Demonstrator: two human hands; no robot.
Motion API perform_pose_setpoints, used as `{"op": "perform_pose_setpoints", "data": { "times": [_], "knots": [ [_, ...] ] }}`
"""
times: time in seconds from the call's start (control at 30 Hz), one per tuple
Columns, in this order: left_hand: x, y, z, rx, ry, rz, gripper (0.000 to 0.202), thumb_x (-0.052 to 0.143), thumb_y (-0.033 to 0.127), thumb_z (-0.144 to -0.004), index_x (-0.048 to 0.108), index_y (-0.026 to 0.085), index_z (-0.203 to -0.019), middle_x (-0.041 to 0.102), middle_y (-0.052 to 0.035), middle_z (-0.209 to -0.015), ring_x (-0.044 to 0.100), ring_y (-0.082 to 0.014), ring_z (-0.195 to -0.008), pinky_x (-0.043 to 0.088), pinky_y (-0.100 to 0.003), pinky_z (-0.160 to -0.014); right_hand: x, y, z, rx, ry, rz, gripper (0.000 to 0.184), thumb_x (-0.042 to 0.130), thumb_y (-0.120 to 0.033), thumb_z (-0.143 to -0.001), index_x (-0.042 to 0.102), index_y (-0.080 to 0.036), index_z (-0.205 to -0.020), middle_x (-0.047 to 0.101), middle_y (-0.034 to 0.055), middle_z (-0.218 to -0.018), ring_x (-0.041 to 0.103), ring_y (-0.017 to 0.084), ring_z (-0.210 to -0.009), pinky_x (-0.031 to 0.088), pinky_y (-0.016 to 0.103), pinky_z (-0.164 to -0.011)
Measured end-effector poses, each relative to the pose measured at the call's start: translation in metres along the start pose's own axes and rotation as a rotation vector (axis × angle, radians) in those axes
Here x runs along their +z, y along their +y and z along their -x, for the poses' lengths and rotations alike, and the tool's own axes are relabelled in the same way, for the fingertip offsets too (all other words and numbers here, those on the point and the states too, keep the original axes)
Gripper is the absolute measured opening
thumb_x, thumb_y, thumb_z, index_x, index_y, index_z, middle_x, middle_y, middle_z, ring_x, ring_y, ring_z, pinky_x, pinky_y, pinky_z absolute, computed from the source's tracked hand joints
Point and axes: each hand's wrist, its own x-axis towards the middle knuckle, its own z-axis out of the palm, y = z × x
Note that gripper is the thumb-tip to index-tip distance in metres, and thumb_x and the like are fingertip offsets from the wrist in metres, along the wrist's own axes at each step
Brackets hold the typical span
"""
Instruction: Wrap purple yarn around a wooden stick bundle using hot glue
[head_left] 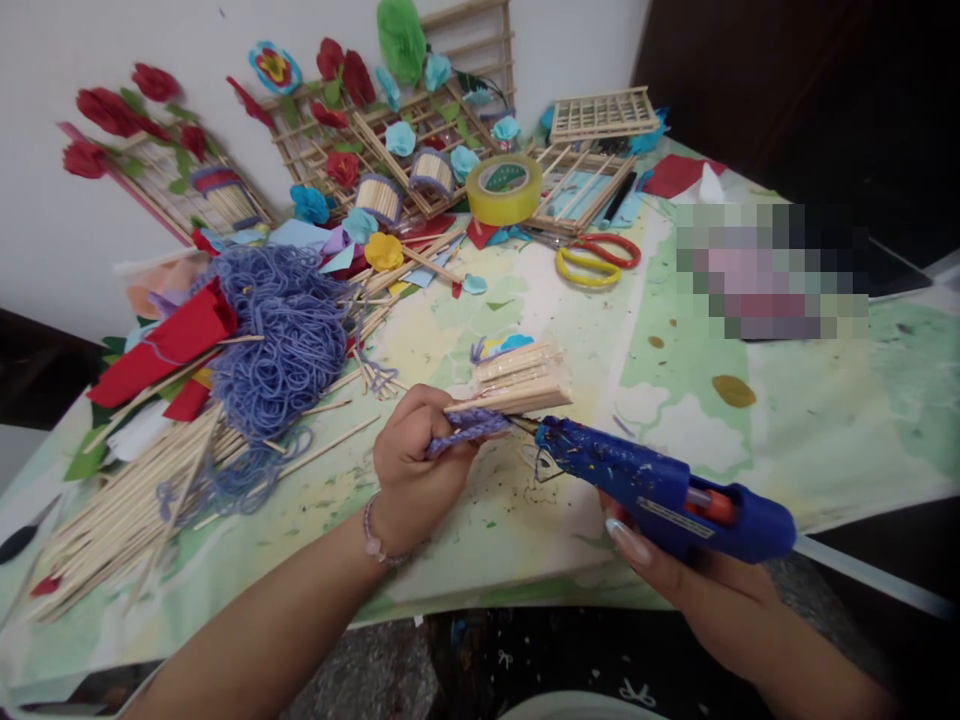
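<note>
There is one glue gun (675, 495), one stick bundle (517, 385), one tape roll (504, 187) and one yarn heap (289, 335). Two pairs of scissors (585, 268) lie toward the table's (825, 420) far edge, and three small stick drums (379, 198) stand along that edge.

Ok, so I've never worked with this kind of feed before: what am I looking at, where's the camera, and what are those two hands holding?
There is no machine here: these are a person's two bare hands. The single picture comes from a camera worn on the person's head, looking forward and down, so both arms come in from the bottom edge. The left hand has a stick bundle, partly wrapped in purple, in its grip. The right hand holds a blue glue gun, its nozzle at the bundle. Below them is a table with a printed cover. On it lie a heap of purple yarn, loose sticks, a tape roll, scissors and, by the wall, stick frames with paper flowers.
</note>
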Motion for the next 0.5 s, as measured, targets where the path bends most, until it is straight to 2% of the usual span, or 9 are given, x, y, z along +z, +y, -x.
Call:
{"op": "perform_pose_setpoints", "data": {
  "times": [0.13,0.33,0.5],
  "knots": [
    [0.0009,0.0031,-0.0017,0.013,0.012,0.003,0.045,0.076,0.003,-0.065,0.034,0.018,-0.055,0.054,0.0027,-0.069,0.05,-0.0072,-0.057,0.038,-0.02,-0.049,0.0028,0.0027,0.0048,0.007,0.102,0.02,0.038,0.072,-0.04,-0.077,0.065,-0.03,-0.113,0.071,0.0034,-0.106,0.067,0.027,-0.102,0.05,0.046,-0.1],
    [0.0007,0.0033,-0.0009,-0.001,0.008,0.005,0.044,0.076,0.004,-0.066,0.035,0.018,-0.055,0.054,0.0023,-0.07,0.05,-0.008,-0.058,0.039,-0.021,-0.049,-0.0016,0.0053,0.0032,-0.097,0.015,0.024,0.043,0.07,-0.033,-0.079,0.061,-0.038,-0.121,0.072,0.0005,-0.103,0.069,0.025,-0.097,0.055,0.041,-0.096],
    [0.0006,0.0003,0.001,0.001,-0.004,0.006,0.043,0.073,0.002,-0.066,0.035,0.019,-0.056,0.054,0.0023,-0.071,0.051,-0.0083,-0.059,0.038,-0.022,-0.05,-0.0023,0.0086,0.0025,-0.097,0.019,0.034,0.047,0.07,-0.031,-0.079,0.059,-0.04,-0.124,0.072,-0.0004,-0.103,0.069,0.025,-0.099,0.053,0.04,-0.097]
  ]
}}
